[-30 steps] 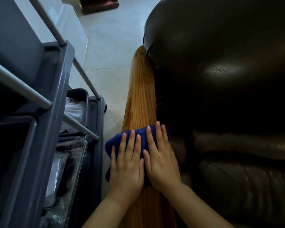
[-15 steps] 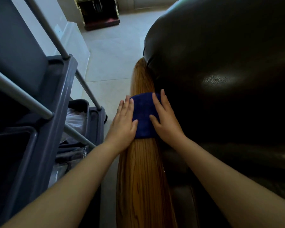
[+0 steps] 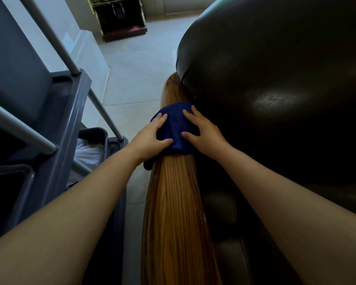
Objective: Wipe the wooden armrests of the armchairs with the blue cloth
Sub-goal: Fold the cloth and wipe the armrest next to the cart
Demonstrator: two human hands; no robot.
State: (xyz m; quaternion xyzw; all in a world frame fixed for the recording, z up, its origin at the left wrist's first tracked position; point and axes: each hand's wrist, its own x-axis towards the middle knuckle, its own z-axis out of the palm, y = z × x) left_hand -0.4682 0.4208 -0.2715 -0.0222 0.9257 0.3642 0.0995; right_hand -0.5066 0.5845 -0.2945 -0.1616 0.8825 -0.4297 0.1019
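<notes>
Head camera view: a person leans over the long, glossy, striped-grain wooden armrest (image 3: 177,202) of a dark leather armchair (image 3: 275,89), both hands pressed on a folded dark blue cloth (image 3: 174,128). The left hand (image 3: 150,136) lies flat on the cloth's outer side, thumb tucked over its near edge; the right hand (image 3: 203,132) spreads its fingers on the inner side, against the leather. Neither hand pinches the cloth; both pin it to the wood with open palms. The cloth sits on the far part of the armrest, draped over its rounded top, one corner hanging off the left edge. The armrest's long axis runs straight away from the person, so any further stroke should follow that line. A short bare stretch of wood lies beyond the cloth; both hands look equally placed. A grey plastic cleaning cart (image 3: 56,120) stands just beside, on the left.
</notes>
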